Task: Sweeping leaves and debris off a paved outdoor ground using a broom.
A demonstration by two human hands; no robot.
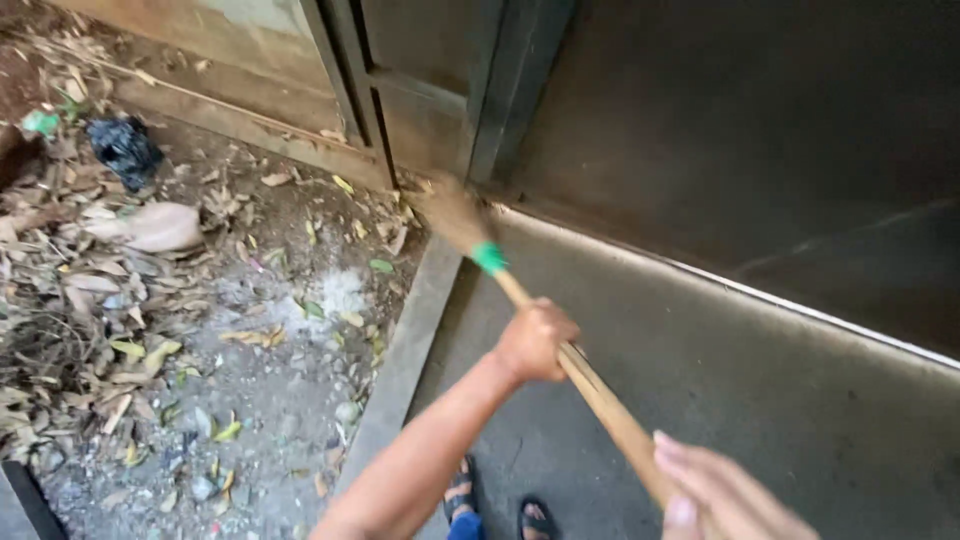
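Broom [560,345] is being swept at the door-frame corner, left hand [535,340] clenched mid-handle, right hand [725,495] gripping the handle's rear end; short strokes would be pushing leaves [90,290] past the concrete edge [405,350].

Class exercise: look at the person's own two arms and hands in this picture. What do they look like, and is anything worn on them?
Both hands are bare: no gloves, rings or watch show. The left hand joins a bare forearm with no sleeve in view. Only part of the right hand shows, with short plain fingernails.
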